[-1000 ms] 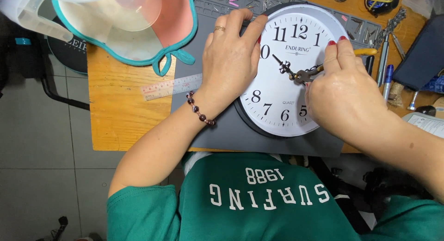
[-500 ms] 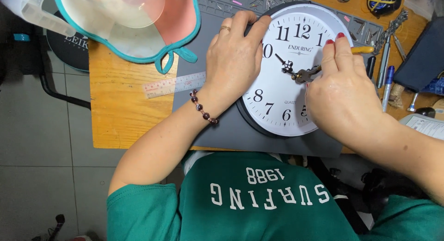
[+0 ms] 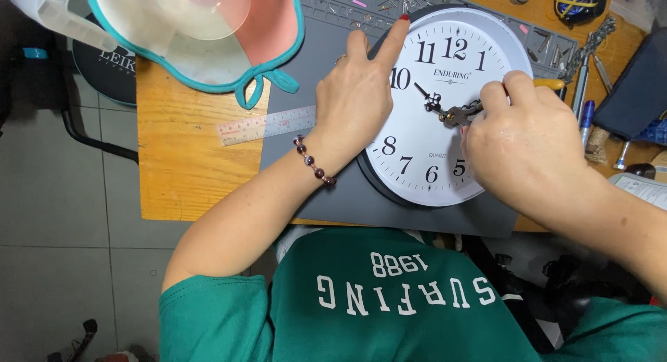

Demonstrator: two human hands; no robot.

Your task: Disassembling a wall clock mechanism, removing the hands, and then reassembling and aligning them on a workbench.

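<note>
Round wall clock (image 3: 445, 160), white dial in dark rim, lying face up on grey work mat (image 3: 306, 164) atop wooden table (image 3: 184, 174), toward the mat's right half. Left hand (image 3: 358, 101) laid flat on the clock's left edge, palm down, index finger stretched along the upper rim, fingers spread and closed on nothing, merely pressing on dial and rim. Beaded bracelet (image 3: 314, 160) around the left wrist. Right hand (image 3: 524, 136) over the dial's right half, fingers curled tight around small pliers (image 3: 460, 114); plier handles hidden inside the fist, with a yellow handle tip showing beyond the knuckles. Plier nose at the dial centre, touching the hub of the clock hands (image 3: 427, 98); whether the nose clamps the hub or only rests on it cannot be told. 1 black hand pointing toward upper left. Steel ruler (image 3: 265, 124) lying across the mat's left edge, partly on bare wood, just left of the left wrist. Clear round clock cover (image 3: 174, 11) resting on a pink cloth with teal trim (image 3: 271, 28) at the table's upper left corner. Pens and small tools (image 3: 587, 84) ranged along the right side of the clock, well apart from the left hand.
</note>
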